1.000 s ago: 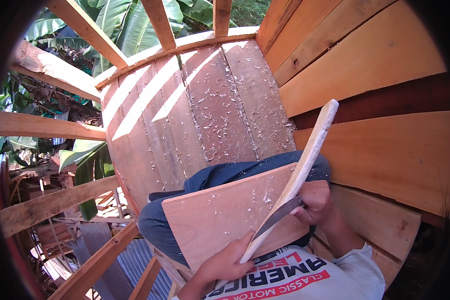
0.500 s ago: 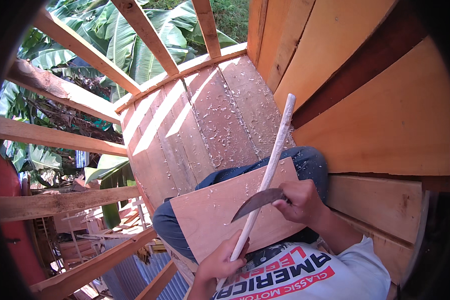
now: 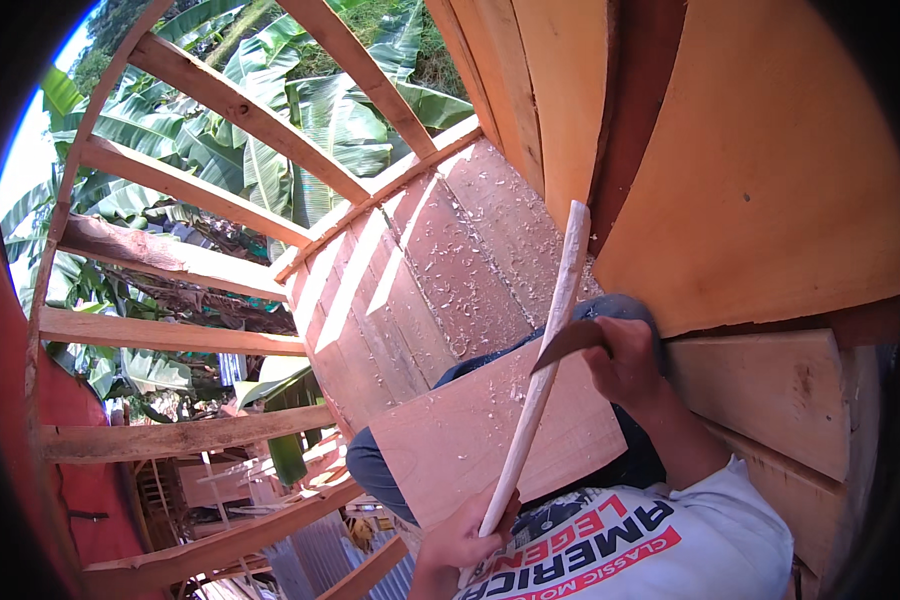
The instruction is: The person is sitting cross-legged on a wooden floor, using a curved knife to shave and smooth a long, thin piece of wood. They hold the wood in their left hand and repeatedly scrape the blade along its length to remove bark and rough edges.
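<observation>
A long pale wooden stick [image 3: 545, 392], its bark stripped, slants up from my lap toward the wall. My left hand [image 3: 467, 533] is closed round its lower end, close to my shirt. In my right hand [image 3: 625, 360] is a knife [image 3: 568, 342] with a broad, curved dark blade; the fingers wrap its handle, which they hide. The blade lies across the upper part of the stick and appears to touch it. Beneath both, a flat wooden board [image 3: 450, 425] rests over my crossed legs, with a few shavings on it.
Curled shavings lie scattered over the plank floor [image 3: 450, 270] in front of me. An orange plank wall [image 3: 760, 200] rises close on the right. Wooden railing bars [image 3: 195, 262] run along the left, with banana leaves [image 3: 340, 125] beyond them.
My right hand and the knife have moved up the stick, away from my left hand. The blade has turned to a flatter angle. The whole view has shifted a little.
</observation>
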The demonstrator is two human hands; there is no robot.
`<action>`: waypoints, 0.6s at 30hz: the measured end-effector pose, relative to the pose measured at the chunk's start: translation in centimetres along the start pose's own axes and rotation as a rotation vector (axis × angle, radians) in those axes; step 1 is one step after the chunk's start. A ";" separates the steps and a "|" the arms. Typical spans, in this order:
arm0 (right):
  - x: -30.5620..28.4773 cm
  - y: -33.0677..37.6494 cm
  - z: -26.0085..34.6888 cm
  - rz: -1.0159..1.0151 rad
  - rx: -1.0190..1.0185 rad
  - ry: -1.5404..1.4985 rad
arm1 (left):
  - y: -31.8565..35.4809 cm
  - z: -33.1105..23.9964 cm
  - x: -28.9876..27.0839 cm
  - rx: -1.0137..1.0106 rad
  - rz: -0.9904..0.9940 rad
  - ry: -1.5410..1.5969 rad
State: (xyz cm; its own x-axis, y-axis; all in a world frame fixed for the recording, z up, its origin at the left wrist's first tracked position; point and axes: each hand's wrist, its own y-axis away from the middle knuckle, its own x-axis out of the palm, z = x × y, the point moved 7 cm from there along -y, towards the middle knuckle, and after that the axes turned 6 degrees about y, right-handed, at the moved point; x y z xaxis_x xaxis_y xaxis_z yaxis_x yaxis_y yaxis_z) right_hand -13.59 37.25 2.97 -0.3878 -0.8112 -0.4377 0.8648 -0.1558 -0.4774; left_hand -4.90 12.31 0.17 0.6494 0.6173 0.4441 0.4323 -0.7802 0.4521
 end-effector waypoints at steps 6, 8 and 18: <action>1.7 0.7 -5.4 0.050 0.515 -0.136 | -0.1 0.3 -1.0 0.014 -0.266 -0.127; 0.9 1.0 -4.4 0.057 0.377 -0.124 | -0.1 -1.4 -1.5 -0.024 -0.398 -0.374; 4.1 2.6 0.6 0.293 0.077 0.025 | 0.6 -4.6 -2.0 0.127 -0.791 -0.841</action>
State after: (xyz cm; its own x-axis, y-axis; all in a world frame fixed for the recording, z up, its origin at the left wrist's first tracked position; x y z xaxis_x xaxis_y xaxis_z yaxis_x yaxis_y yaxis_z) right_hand -12.77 33.15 0.38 -0.1255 -0.8140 -0.5672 0.9621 0.0395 -0.2697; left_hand -8.80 11.07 3.07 0.3598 0.7117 -0.6033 0.9318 -0.2409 0.2715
